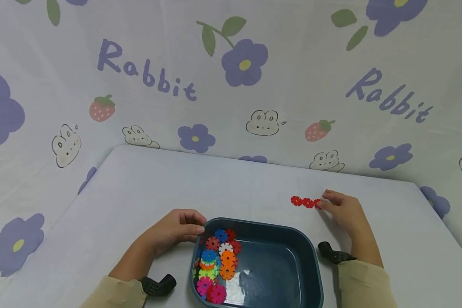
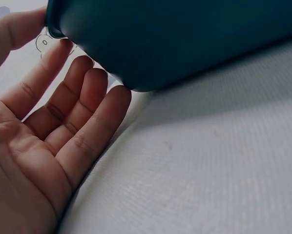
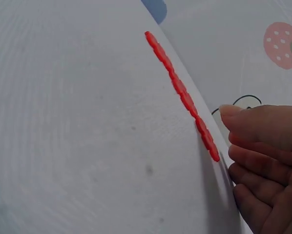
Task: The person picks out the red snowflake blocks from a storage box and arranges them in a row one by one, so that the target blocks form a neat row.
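Note:
A dark blue-green plastic basin (image 1: 262, 226) stands on the table in front of me. My left hand (image 1: 175, 231) pinches its far-left corner at the rim, and the left wrist view shows the thumb and fingertips against that corner. Several coloured snowflake discs (image 1: 227, 264) lie heaped along the basin's left side. Beyond the basin, three red snowflake discs (image 1: 307, 202) form a row on the table, joined edge to edge. At the row's right end is my right hand (image 1: 346, 211). In the right wrist view its loosely bent fingers hold nothing and sit apart from the row.
The white tabletop (image 1: 177, 179) extends around the basin. Behind it hangs a cloth (image 1: 292, 51) printed with flowers, rabbits and strawberries. Black wrist-worn devices (image 1: 159, 285) sit at both cuffs, close to the basin's sides.

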`<move>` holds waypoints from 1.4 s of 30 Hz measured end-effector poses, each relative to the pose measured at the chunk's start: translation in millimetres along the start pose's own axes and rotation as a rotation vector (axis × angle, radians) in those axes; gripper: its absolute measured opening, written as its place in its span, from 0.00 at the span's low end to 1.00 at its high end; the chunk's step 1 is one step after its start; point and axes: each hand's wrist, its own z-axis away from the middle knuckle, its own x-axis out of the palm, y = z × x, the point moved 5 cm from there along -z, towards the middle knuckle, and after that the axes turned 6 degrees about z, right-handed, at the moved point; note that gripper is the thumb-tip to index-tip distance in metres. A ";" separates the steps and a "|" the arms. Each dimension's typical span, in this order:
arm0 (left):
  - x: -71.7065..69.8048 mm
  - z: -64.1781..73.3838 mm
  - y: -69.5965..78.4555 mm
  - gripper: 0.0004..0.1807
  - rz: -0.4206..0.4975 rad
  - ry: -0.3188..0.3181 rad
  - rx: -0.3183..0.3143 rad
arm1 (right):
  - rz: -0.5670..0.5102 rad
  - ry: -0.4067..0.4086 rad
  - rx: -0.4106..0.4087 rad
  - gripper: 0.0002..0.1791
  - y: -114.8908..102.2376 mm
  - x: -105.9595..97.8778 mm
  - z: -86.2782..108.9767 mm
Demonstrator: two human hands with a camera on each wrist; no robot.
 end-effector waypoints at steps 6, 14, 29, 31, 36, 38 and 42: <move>1.8 -1.4 -1.4 0.14 -0.006 -0.010 0.005 | -0.140 -0.006 0.031 0.34 -10.9 -14.2 9.7; -0.1 -1.1 -1.5 0.14 -0.027 0.001 0.010 | -0.291 0.135 -0.246 0.27 -80.9 -46.7 36.0; 0.2 -2.6 -1.1 0.16 -0.027 0.004 -0.004 | -0.446 -0.013 -0.917 0.12 -202.0 -20.1 106.4; -0.6 -2.5 -0.9 0.15 -0.022 0.002 -0.001 | -0.410 -0.103 -0.885 0.12 -206.2 -6.8 104.6; -1.1 -2.8 -1.5 0.15 -0.011 -0.017 0.005 | -0.355 -0.276 -0.778 0.13 -206.3 18.2 99.8; -0.8 -3.0 -1.2 0.16 -0.010 -0.025 0.007 | -0.329 -0.332 -0.728 0.13 -205.1 25.9 98.0; -1.9 -2.8 0.0 0.15 -0.003 -0.023 0.012 | -0.238 -0.498 -0.659 0.16 -210.6 45.0 97.3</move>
